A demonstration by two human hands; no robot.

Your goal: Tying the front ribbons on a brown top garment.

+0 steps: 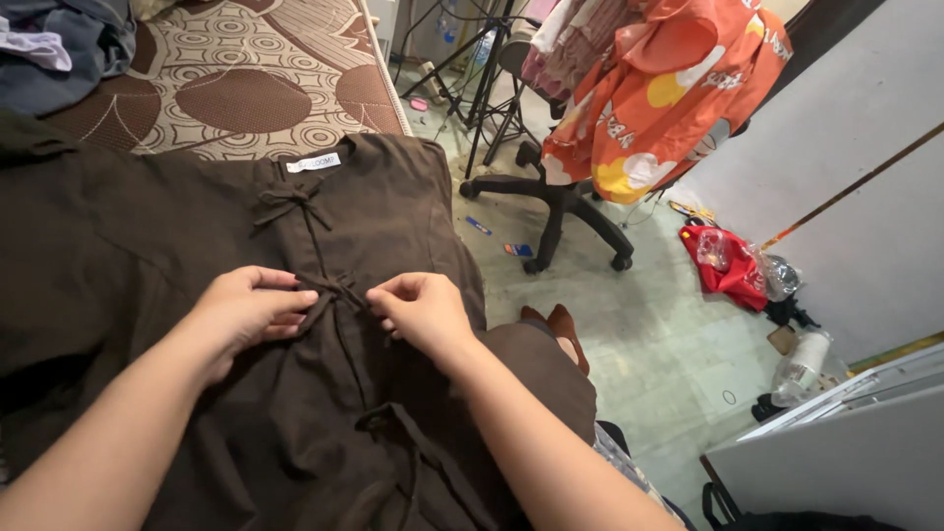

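A dark brown garment (147, 256) with front ties lies spread flat on a patterned mattress (246, 79). My left hand (246, 313) and my right hand (421, 310) rest on its front, each pinching one end of the middle tie (339, 290). A tied bow (290, 202) sits above, near the white collar label (315, 162). Another tie (388, 418) lies lower down, between my forearms.
A heap of blue clothes (59, 49) lies at the mattress's far left. A black office chair (560, 197) draped in orange floral cloth (669, 88) stands on the floor to the right. A red bag (728, 265), a tripod (482, 69) and white panels (836, 442) are beyond.
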